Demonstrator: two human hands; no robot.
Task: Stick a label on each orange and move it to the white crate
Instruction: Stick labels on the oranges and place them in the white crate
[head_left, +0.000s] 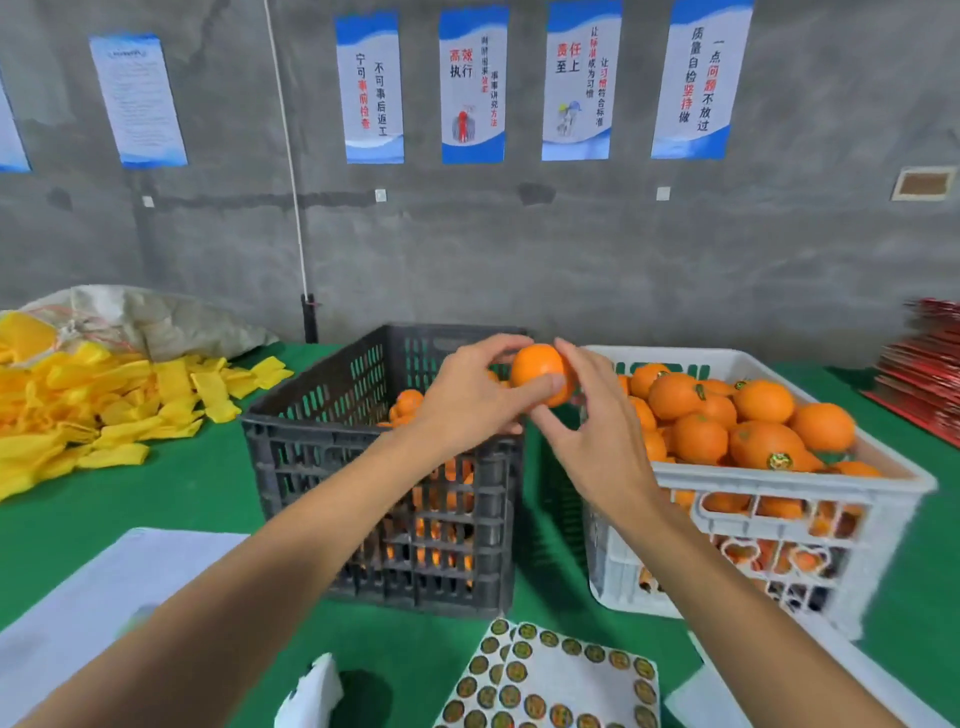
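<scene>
We see the left hand gripping one orange above the black crate, while the right hand touches it with loosely curled fingers. Beside it, the white crate holds labelled oranges (label print too small to read). Sticker sheets lie on the green desk; one wall poster reads "高效执行".

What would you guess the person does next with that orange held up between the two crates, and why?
Probably press the label flat, then set the round orange into the white plastic crate. The left hand grips the fruit while the right hand's fingers touch its side, above the black plastic crate; labelled oranges already fill the white one.
</scene>
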